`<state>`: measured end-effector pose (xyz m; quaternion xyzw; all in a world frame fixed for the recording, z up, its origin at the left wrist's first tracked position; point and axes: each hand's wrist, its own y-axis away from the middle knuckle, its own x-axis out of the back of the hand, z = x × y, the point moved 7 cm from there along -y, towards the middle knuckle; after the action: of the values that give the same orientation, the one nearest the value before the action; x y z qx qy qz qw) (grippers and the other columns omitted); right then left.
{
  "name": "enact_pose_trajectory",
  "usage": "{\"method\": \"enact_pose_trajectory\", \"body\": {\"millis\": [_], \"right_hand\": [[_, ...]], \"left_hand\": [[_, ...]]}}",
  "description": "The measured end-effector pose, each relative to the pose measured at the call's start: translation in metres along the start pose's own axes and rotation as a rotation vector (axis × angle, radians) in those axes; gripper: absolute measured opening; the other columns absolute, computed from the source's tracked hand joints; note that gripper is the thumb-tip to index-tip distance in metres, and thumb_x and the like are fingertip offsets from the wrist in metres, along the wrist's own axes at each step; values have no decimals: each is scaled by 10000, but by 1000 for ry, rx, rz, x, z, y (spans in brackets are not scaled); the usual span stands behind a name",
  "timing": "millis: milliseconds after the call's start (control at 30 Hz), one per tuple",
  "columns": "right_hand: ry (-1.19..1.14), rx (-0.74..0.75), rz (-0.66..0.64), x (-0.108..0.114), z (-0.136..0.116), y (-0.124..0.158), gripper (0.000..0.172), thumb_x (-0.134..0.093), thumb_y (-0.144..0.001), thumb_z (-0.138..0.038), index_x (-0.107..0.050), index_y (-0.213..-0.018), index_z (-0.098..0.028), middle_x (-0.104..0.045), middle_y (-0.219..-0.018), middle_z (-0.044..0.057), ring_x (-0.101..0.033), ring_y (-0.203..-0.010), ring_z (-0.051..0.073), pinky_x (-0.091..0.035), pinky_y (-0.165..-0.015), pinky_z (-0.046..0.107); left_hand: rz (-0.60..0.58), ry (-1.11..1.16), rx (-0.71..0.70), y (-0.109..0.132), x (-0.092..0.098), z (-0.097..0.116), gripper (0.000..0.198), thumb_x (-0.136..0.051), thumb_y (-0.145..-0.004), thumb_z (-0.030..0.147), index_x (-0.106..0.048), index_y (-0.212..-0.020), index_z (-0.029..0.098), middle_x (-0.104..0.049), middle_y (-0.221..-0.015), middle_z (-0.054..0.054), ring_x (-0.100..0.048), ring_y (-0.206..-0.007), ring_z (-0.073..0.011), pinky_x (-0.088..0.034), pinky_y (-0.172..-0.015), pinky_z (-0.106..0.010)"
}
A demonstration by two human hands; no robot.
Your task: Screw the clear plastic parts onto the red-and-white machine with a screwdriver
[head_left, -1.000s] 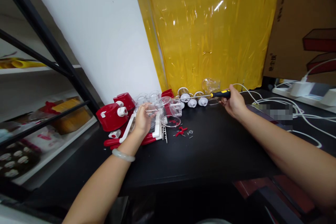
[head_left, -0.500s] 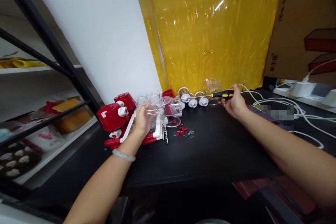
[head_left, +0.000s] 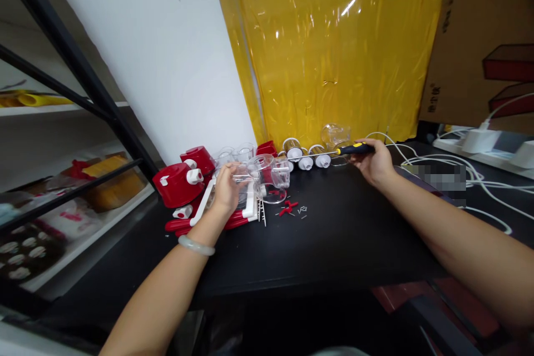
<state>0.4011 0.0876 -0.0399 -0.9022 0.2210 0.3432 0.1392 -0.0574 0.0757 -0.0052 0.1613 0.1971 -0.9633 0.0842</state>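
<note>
Your left hand [head_left: 226, 192] is clamped on the clear plastic housing [head_left: 273, 171], which is located at 3 o'clock from that hand. Your right hand [head_left: 376, 164] is closed around the handle of the screwdriver [head_left: 357, 148], shaft pointing to 9 o'clock; tip contact with the housing cannot be confirmed from this view. Near 5 o'clock from the housing, red parts [head_left: 287, 208] and loose screws [head_left: 302, 210] lie on the black table [head_left: 325, 253].

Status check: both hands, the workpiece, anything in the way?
Left hand gripping clear plastic part. Right hand holding screwdriver, shaft toward part, contact unclear. Small metal pieces on table, not blocking screwdriver.
</note>
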Motion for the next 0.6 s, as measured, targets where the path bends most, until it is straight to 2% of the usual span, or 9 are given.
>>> {"method": "enact_pose_trajectory", "body": {"millis": [67,133,200,400,500,600], "right_hand": [[58,-12,80,2,-1,3,363,-738,-1222,-448,-621,-923,-279,-624,-719,-18,-507,-521,140,-444,-477,238],[94,25,84,-1,-4,5,453,-832,-1216,-526,-577,-921,-296,-523,-661,-60,-403,-478,125,-427,-457,237],[99,32,84,-3,-4,6,462,-864,-1210,-482,-549,-926,-299,-475,-659,-83,-364,-478,114,-457,-478,225],[-13,-44,100,-3,-2,3,334,-805,-1102,-232,-551,-899,-308,-539,-692,-26,-431,-551,166,-487,-492,278],[-108,-75,100,-2,0,2,267,-757,-1069,-214,-579,-889,-301,-634,-775,25,-560,-625,190,-525,-514,284],[-176,-75,113,3,3,1,196,-729,-1062,-240,-629,-899,-286,-696,-859,48,-689,-722,203,-635,-594,298]], "left_hand": [[9,-5,0,0,1,1,297,-929,-800,420,-767,-1003,275,-802,-1005,-32,-800,-1001,-274,-705,-867,-387],[19,0,4,0,1,1,303,-929,-782,412,-761,-993,272,-799,-1014,-32,-800,-1012,-275,-696,-863,-381],[20,13,8,0,0,2,306,-928,-757,398,-765,-981,268,-797,-1017,-33,-795,-1011,-274,-697,-865,-383],[10,45,31,1,-2,0,235,-907,-803,352,-768,-976,274,-811,-1007,-38,-802,-981,-279,-698,-859,-394],[14,53,32,1,-2,0,197,-896,-806,322,-788,-964,277,-814,-999,-46,-808,-999,-292,-711,-854,-402],[14,55,28,0,-2,1,201,-897,-813,353,-795,-968,277,-813,-1009,-50,-815,-1012,-299,-713,-851,-409]]}}
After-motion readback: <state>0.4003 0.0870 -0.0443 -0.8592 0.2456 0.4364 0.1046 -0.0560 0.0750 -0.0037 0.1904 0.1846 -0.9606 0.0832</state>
